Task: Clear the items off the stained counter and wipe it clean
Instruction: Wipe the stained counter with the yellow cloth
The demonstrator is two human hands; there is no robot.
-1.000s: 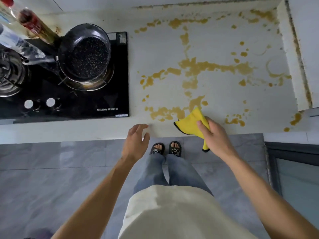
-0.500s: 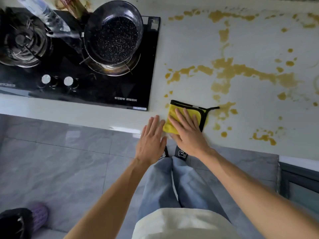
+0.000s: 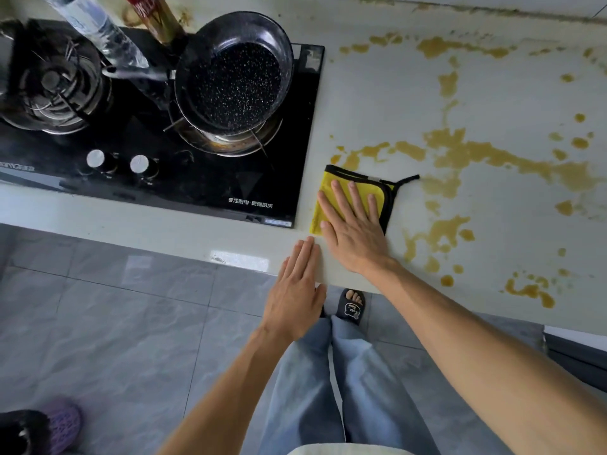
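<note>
A folded yellow cloth with black edging lies flat on the white counter, just right of the stove. My right hand presses flat on it, fingers spread. My left hand rests flat at the counter's front edge beside it, holding nothing. Brownish-yellow stains spread across the counter to the right of the cloth and along the back.
A black glass gas stove sits at left with a dark speckled pan on its right burner. A clear bottle and a brown bottle stand behind it. Grey tiled floor lies below.
The cloth went from held up in my right hand to lying flat on the counter under my palm. My left hand came down onto the counter edge. The view shifted right.
</note>
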